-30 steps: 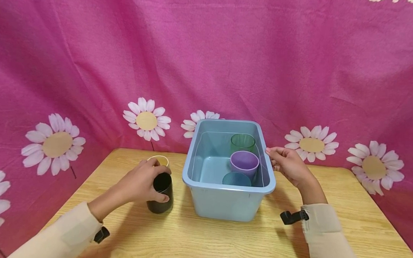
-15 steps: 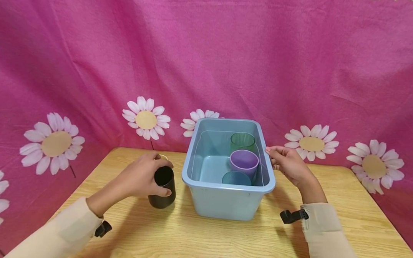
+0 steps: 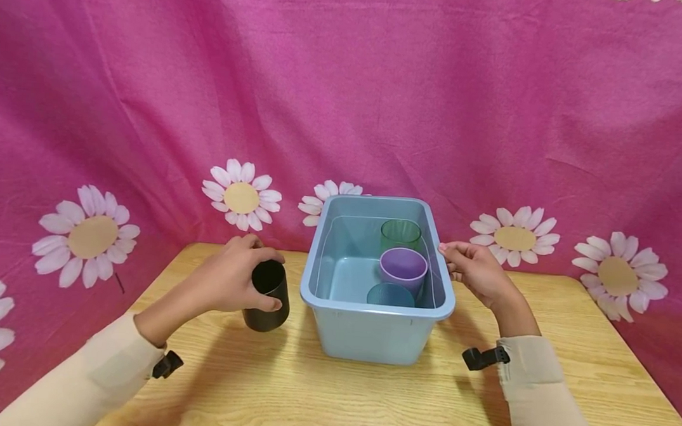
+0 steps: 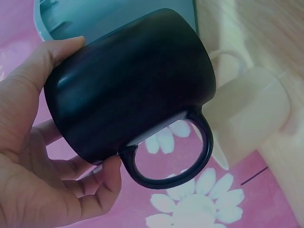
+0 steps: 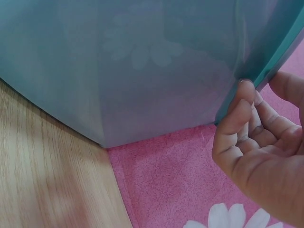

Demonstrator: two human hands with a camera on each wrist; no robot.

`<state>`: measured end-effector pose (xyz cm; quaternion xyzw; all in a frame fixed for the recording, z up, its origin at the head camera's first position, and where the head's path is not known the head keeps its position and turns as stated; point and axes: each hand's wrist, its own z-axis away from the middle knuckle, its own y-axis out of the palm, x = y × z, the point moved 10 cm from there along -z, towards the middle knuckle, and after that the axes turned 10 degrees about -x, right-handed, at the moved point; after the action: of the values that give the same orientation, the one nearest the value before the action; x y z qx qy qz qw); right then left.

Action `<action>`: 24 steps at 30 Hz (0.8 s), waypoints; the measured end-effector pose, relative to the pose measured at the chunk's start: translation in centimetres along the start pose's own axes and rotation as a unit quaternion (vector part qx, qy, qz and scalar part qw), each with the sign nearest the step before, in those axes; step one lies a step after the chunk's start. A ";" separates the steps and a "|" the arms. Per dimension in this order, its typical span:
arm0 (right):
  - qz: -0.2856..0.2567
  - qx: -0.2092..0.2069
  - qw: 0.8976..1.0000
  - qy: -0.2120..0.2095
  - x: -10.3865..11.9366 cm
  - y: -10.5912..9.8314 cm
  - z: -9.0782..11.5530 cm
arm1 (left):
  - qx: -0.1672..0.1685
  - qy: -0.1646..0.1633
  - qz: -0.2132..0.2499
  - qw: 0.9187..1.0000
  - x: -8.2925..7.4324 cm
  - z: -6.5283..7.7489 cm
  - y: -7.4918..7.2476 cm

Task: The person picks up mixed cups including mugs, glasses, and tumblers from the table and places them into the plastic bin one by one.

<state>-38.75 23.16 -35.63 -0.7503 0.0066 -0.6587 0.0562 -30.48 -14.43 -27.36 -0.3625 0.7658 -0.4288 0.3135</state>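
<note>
My left hand [image 3: 232, 275] grips a black mug [image 4: 133, 85] near its rim, fingers and thumb on opposite sides. The mug is held up off the table, slightly tilted, and its handle shows in the left wrist view. Behind it there, a cream mug [image 4: 251, 111] stands on the table; in the head view it is hidden. With thumb and fingers my right hand [image 3: 478, 273] pinches the right rim of a blue plastic tub [image 3: 375, 335]. Inside the tub, along its right side, are a green clear glass [image 3: 400, 234], a purple cup [image 3: 404, 266] and a teal cup [image 3: 391, 295].
The tub stands on a wooden table [image 3: 333, 397], to the right of the black mug. A pink cloth [image 3: 346, 99] with printed daisies hangs behind the table and along its sides. The tub's left half shows its bare floor.
My left hand has lifted the black mug and moved it a little away from me. The cream mug's rim, visible earlier, is now covered. My right hand stays on the tub's rim.
</note>
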 end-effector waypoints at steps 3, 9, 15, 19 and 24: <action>-0.002 0.000 1.000 0.000 0.0 0.0 0.0 | -0.006 0.004 -0.005 1.000 -0.1 -0.2 -0.6; -0.001 0.001 1.000 0.002 0.0 0.1 0.0 | -0.011 0.004 -0.013 1.000 -0.1 -0.8 -1.5; -0.019 0.004 1.000 0.001 0.1 0.1 0.0 | -0.005 0.006 -0.013 1.000 -0.1 -1.4 -2.1; -0.019 0.003 1.000 0.002 0.1 0.1 0.0 | -0.009 0.008 -0.008 1.000 0.0 -1.8 -2.6; -0.019 0.002 1.000 0.004 0.1 0.1 0.0 | -0.021 0.007 -0.012 1.000 0.4 -2.4 -3.3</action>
<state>-38.74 23.09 -35.57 -0.7477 -0.0088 -0.6624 0.0448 -31.66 -14.93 -23.42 -0.3750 0.7724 -0.4189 0.2955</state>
